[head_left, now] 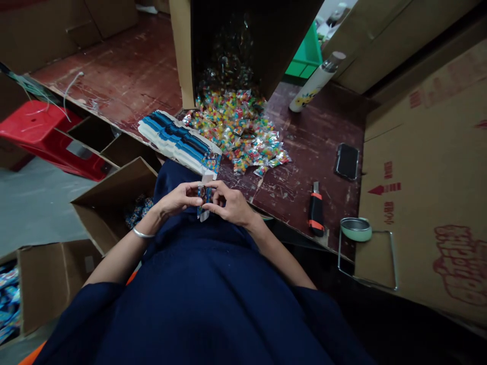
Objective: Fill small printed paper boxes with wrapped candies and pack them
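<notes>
Between both hands, over my lap, is a small blue printed carton (pixel 204 195) with white end flaps sticking out at top and bottom. My left hand (pixel 182 196) pinches its left side with thumb and fingers. On the other side, my right hand (pixel 230 203) grips it the same way. Just beyond the hands, a fanned stack of flat blue-and-white cartons (pixel 178 139) lies at the table edge. Clear packets of colourful candy (pixel 239 126) spill from a large tipped cardboard box (pixel 182 56) behind it. Whether anything is inside the held carton is hidden.
On the right of the table (pixel 297 147) are a utility knife (pixel 316 210), a phone (pixel 347 161), a white flask (pixel 315 83) and a green bowl (pixel 356 229) by a wire frame. An open box (pixel 91 218) holding blue packs and a red stool (pixel 34 126) are at left.
</notes>
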